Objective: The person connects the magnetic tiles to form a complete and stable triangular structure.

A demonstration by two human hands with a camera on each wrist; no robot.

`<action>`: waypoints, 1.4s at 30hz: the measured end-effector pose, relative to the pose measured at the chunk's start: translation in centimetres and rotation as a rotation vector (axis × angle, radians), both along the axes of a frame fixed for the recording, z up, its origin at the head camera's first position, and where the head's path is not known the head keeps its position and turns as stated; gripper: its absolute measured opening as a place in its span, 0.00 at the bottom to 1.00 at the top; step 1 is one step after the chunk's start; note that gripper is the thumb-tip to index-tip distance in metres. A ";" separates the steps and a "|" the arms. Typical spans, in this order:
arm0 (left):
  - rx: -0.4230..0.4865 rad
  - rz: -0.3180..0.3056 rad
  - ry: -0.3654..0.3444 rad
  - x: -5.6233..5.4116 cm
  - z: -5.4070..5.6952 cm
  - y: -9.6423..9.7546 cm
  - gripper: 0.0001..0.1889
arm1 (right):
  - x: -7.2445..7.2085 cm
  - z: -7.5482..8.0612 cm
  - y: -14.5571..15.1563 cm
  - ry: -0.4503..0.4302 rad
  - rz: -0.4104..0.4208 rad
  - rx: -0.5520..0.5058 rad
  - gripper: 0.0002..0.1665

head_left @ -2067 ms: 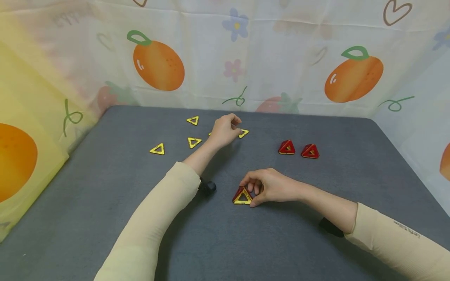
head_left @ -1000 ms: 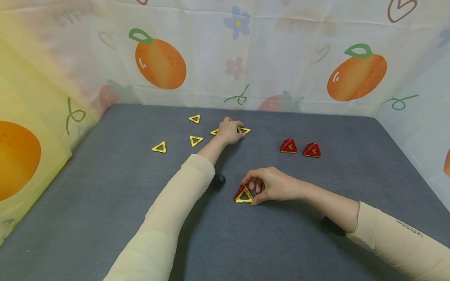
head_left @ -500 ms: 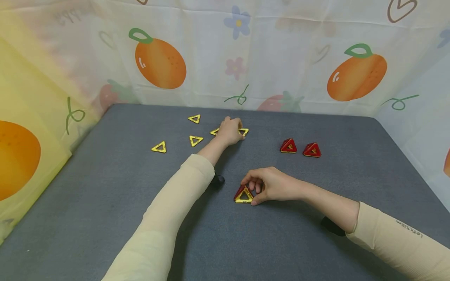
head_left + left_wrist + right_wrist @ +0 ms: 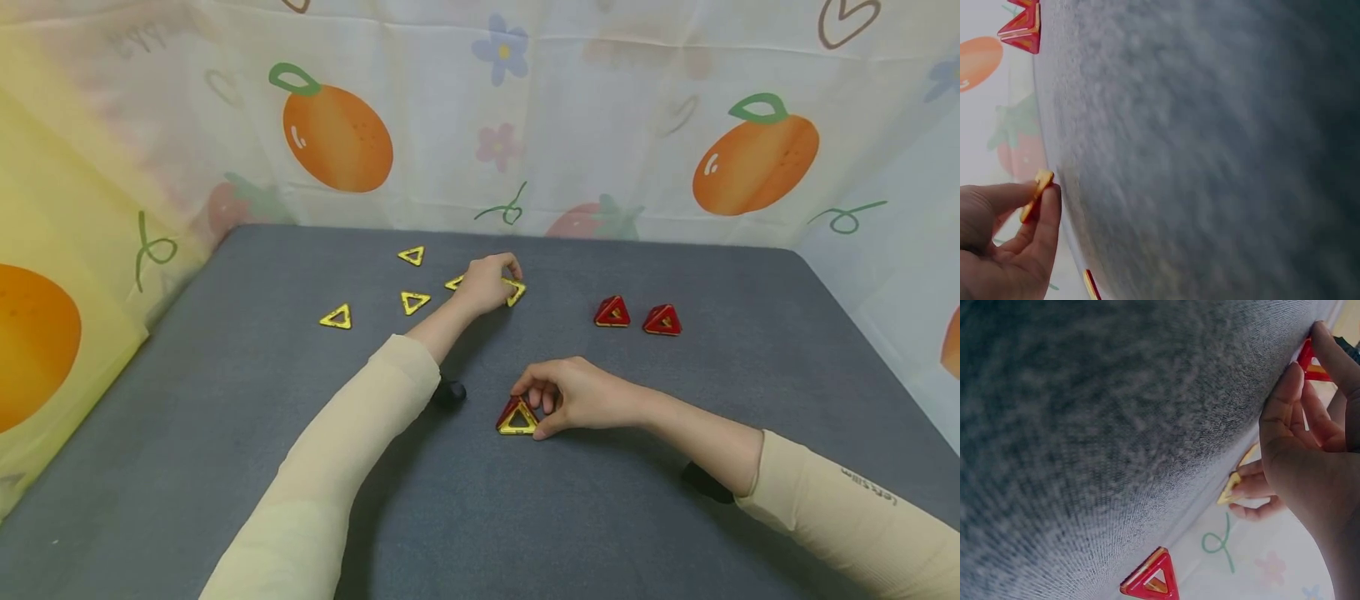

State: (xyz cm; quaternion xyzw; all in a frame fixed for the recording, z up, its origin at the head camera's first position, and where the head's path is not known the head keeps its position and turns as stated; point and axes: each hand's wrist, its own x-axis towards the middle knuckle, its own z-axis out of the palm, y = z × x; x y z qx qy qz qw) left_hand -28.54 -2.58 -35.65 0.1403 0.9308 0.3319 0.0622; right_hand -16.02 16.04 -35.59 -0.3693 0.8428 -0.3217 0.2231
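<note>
In the head view my left hand reaches toward the back of the table and pinches a yellow triangular magnetic tile. The left wrist view has the same tile tilted between thumb and fingers. Closer to me, my right hand grips a small pyramid of magnetic tiles, with a yellow tile facing me and red on its left side. Its thumb sits at the lower right corner, its fingertips near the top. The pyramid's far side is hidden.
Two red pyramids stand at the right. Loose yellow triangles lie at the left: a back one, a middle one, a leftmost one, and another partly behind my left hand. A printed curtain hangs behind the grey table.
My left hand has closed on the yellow tile at the back, which has turned and shifted slightly toward the left and nearer. My right hand and its pyramid have stayed put.
</note>
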 end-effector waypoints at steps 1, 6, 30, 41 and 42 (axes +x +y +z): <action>0.025 -0.009 -0.004 0.1 0.0 -0.2 0.07 | 0.0 0.0 0.0 0.000 0.002 -0.001 0.26; 0.162 -0.026 -0.023 0.5 0.2 -1.5 0.06 | 0.0 0.0 0.0 -0.001 0.000 0.002 0.26; 0.263 -0.251 -0.045 4.6 2.0 -4.6 0.07 | -0.1 -0.1 -0.1 -0.014 -0.008 0.008 0.26; 0.216 -0.342 0.094 9.4 3.7 -4.4 0.05 | -0.1 -0.1 -0.1 -0.004 -0.006 0.010 0.26; 0.221 -0.356 0.091 9.8 3.7 -4.4 0.06 | -0.1 -0.1 -0.1 -0.003 -0.007 0.012 0.26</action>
